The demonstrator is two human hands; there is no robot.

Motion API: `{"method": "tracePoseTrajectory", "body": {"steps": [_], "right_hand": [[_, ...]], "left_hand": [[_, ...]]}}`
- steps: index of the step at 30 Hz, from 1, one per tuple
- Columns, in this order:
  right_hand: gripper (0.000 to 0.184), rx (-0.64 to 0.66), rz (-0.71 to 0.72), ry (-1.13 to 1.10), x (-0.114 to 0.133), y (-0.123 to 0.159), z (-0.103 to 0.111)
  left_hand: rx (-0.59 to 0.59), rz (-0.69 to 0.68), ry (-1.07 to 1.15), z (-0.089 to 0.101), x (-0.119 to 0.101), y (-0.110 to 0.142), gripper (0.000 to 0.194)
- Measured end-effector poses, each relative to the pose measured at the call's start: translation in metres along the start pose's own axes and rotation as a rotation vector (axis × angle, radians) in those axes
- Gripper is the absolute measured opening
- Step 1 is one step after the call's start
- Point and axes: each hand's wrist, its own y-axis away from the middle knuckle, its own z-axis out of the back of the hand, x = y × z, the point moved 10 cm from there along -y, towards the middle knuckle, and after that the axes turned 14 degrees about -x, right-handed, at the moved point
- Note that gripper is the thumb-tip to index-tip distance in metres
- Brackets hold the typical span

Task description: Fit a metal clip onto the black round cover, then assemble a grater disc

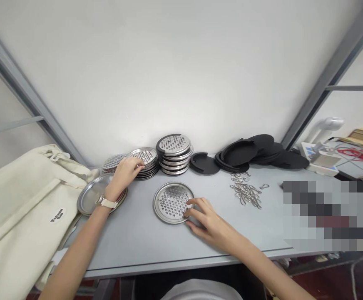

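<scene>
A round metal grater disc (172, 204) with a raised rim lies flat on the grey table in front of me. My right hand (207, 221) touches its right edge, fingers spread, two fingertips over the perforated face and the thumb by the rim. Further left, my left hand (128, 170), with a watch at the wrist, reaches to a stack of discs. Its fingers are closed at the near left edge of the top grater disc (144, 156); part of the grip is hidden. Darker discs (147, 171) sit beneath that one.
A taller stack of grater discs (175, 158) stands behind. Black round holders (240, 154) and metal snap hooks (247, 192) lie to the right. Shallow metal plates (90, 193) and a cream bag (28, 200) are on the left. A white wall (181, 75) closes the back.
</scene>
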Motion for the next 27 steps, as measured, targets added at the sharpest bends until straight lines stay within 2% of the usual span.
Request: {"method": "tracePoseTrajectory", "body": {"steps": [10,16,22,25,27], "right_hand": [[0.016,0.021,0.001,0.0,0.006,-0.002,0.002],[0.018,0.029,0.004,0.007,0.007,-0.001,0.003],[0.019,0.039,0.009,0.002,0.007,0.0,0.002],[0.023,0.004,-0.003,-0.011,0.005,-0.001,0.004],[0.029,-0.042,-0.034,-0.036,0.001,-0.002,0.008]], "left_hand": [[-0.076,0.032,0.036,0.003,0.001,0.001,0.026],[-0.226,-0.043,-0.072,0.018,-0.016,0.002,0.029],[-0.397,-0.015,-0.103,0.046,-0.024,0.005,0.027],[-0.521,0.032,-0.027,0.075,-0.037,0.013,0.022],[-0.588,0.102,0.097,0.096,-0.048,0.024,0.017]]}}
